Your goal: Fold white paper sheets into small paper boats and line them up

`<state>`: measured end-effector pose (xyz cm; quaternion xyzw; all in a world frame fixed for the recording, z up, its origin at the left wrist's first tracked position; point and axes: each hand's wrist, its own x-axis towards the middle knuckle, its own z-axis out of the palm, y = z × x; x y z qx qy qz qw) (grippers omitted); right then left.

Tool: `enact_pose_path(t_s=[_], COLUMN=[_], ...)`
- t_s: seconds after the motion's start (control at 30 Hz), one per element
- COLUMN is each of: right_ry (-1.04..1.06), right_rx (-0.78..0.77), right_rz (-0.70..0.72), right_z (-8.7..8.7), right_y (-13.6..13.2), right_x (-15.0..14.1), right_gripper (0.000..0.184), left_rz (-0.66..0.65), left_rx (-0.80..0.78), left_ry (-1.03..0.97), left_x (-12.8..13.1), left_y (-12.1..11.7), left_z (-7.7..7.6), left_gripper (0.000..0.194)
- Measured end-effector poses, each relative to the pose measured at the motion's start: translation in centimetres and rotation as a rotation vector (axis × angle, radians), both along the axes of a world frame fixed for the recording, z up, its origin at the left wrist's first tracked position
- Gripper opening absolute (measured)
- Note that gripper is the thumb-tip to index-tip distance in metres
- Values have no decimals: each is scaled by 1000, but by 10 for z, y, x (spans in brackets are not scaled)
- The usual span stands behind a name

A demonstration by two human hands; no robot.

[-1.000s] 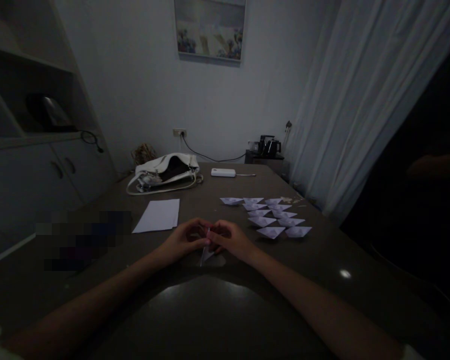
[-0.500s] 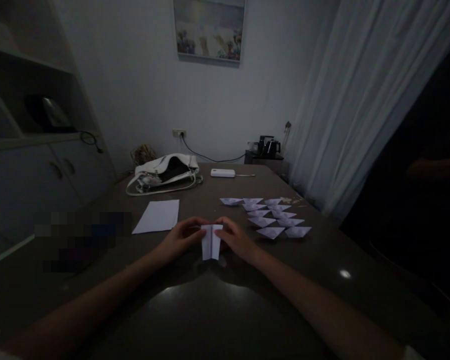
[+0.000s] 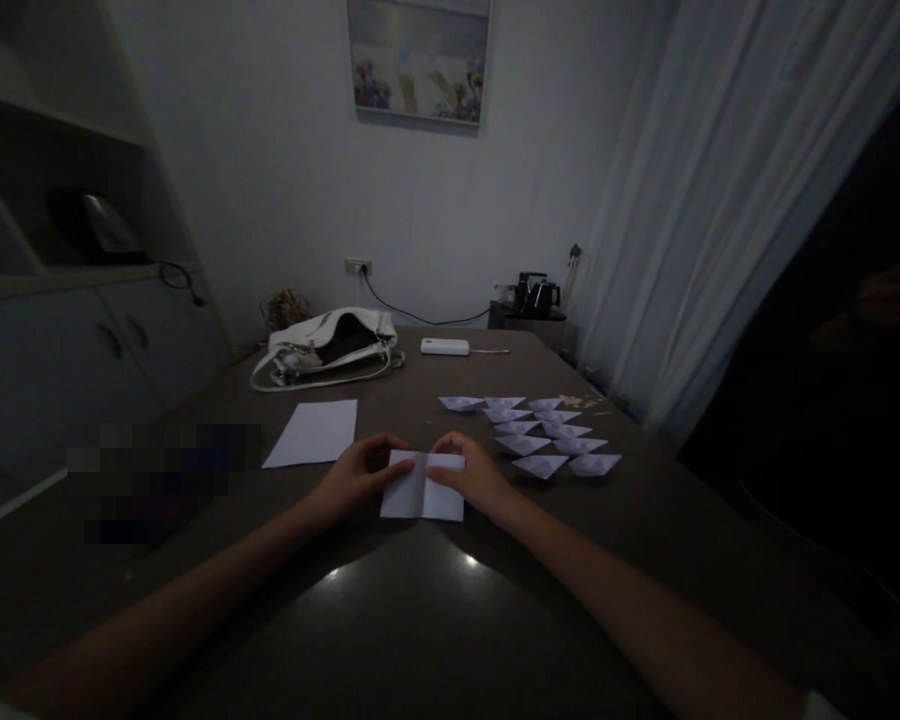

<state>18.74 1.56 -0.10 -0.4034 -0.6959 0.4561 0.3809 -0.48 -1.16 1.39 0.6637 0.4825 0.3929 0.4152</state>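
Note:
A white sheet of paper (image 3: 423, 492) with a centre crease lies flat on the dark table (image 3: 435, 620) in front of me. My left hand (image 3: 355, 476) pinches its upper left edge and my right hand (image 3: 471, 473) pinches its upper right edge. Both hands have the fingers closed on the paper. To the right lie several folded paper boats (image 3: 540, 432) in rows. A stack of flat white paper (image 3: 314, 433) rests to the left of my hands.
A white handbag (image 3: 328, 344) and a white power bank (image 3: 445, 346) with a cable sit at the far end of the table. Cabinets (image 3: 82, 340) line the left wall, a curtain (image 3: 705, 200) hangs right. Another person's hand (image 3: 896, 292) shows at far right.
The folded paper between my hands has been opened out, from a narrow upright strip to a wide flat sheet. My hands have moved slightly apart.

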Motion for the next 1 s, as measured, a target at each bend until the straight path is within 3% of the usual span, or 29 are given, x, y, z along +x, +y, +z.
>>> enact_pose_path(t_s=[0.1,0.23,0.67,0.8,1.0], right_ry=[-13,-76,-538,-557,-572], right_rx=[28,68,497,490,450], right_rz=[-4,-28,-63,-35,-17], right_z=[0,-3,1,0,2], right_y=[1,3,0,0,0], right_x=[0,2,9,10,9], right_gripper=[23,20,17,13,11], left_rz=[-45,16,-55,-96,-276], left_rx=[18,168,352,406,471], left_ry=[96,297,516,551,519], left_x=[0,-4,-5,-4,-4], left_y=[1,3,-1,-3,-3], left_z=[-3,-4,-9,-3,-3], left_gripper=[40,36,18,15,21])
